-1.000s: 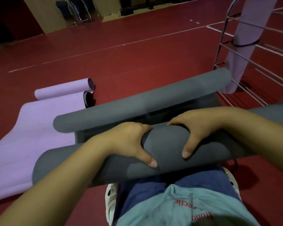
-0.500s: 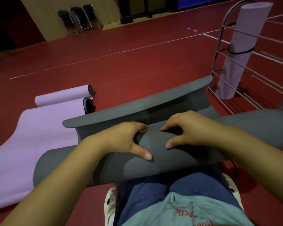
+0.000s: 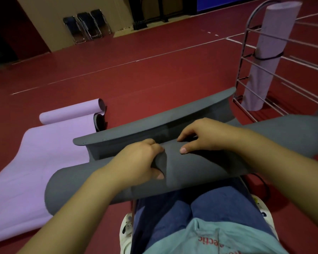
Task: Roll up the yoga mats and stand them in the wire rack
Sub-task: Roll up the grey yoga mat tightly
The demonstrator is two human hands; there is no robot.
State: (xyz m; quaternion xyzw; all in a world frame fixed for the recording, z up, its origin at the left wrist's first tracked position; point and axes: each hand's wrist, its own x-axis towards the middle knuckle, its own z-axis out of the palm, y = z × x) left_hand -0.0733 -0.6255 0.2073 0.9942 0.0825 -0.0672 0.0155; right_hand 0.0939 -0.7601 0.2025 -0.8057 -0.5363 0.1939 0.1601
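A grey yoga mat (image 3: pixel 187 167) lies rolled across my lap, its short loose end curling up just beyond the roll. My left hand (image 3: pixel 141 158) pinches a fold of the roll near its middle. Fingers of my right hand (image 3: pixel 204 136) press down on the roll's top, thumb toward me. A purple yoga mat (image 3: pixel 44 154) lies mostly flat on the floor at left, its far end curled. In the wire rack (image 3: pixel 244 57) at right stands a rolled lilac mat (image 3: pixel 270 50) bound by a black strap.
Red sports floor with white lines stretches ahead. Folded chairs (image 3: pixel 86 26) lean against the far wall. A black strap (image 3: pixel 99 121) lies by the purple mat's curled end. My knees and white shoes are under the grey roll.
The grey mat's loose end has grown shorter as the roll turned forward. My hands shifted closer together on top of the roll, and the view tilted up.
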